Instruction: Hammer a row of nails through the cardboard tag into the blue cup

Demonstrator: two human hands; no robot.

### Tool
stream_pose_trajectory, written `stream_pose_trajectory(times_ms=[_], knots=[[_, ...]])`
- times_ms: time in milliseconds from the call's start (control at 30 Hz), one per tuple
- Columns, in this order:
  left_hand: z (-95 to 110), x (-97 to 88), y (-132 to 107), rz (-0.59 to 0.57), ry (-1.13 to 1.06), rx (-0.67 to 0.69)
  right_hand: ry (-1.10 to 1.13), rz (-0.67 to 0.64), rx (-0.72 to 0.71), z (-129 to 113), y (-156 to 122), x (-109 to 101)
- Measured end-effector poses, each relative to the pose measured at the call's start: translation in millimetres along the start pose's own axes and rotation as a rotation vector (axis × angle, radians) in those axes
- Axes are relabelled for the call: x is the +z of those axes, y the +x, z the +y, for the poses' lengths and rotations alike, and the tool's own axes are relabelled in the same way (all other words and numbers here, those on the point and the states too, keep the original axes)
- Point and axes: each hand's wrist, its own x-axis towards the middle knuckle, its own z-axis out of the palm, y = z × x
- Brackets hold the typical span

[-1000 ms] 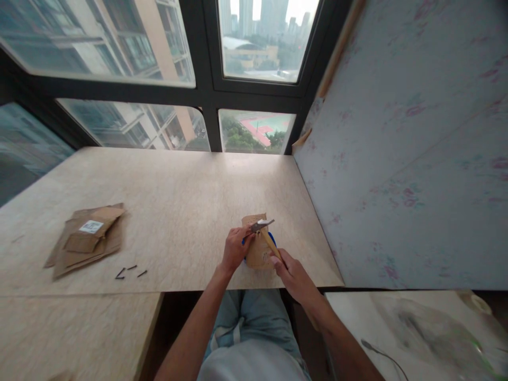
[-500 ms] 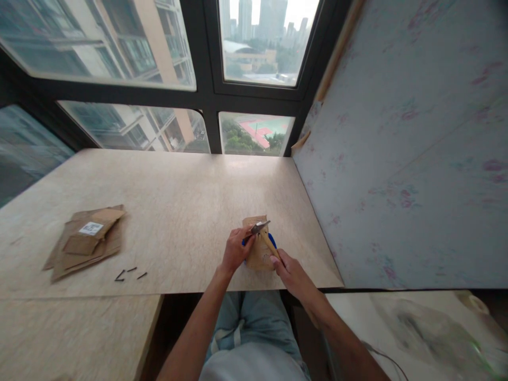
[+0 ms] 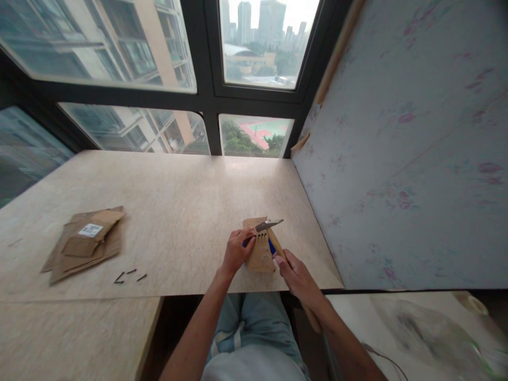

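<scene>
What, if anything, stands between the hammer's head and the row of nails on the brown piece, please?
Nothing visible stands between the hammer's head and most of the nails; only the left hand, fingertips at the row's left end, comes close.

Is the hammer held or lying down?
Held: the right hand grips the hammer by its wooden handle. Whether its head touches anything, I cannot tell.
</scene>
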Motion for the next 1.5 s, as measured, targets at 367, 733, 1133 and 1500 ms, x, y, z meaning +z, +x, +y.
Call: stream_pose_trajectory(times_ms=[367, 733, 1133, 1500], knots=[[2, -1.3, -2, -0.061, 0.008, 0.013, 0.158, 0.109, 0.115, 20, -13, 3], [1, 1.7, -2, -0.067, -0.022, 0.036, 0.123, 0.418, 0.124, 44, 5, 48], [-4, 12.1, 13, -0.043, -0.024, 0.006, 0.169, 0.444, 0.129, 54, 7, 55], [-6, 16.8, 14, -0.040, -0.235, -0.161, 0.196, 0.476, 0.143, 60, 8, 59]])
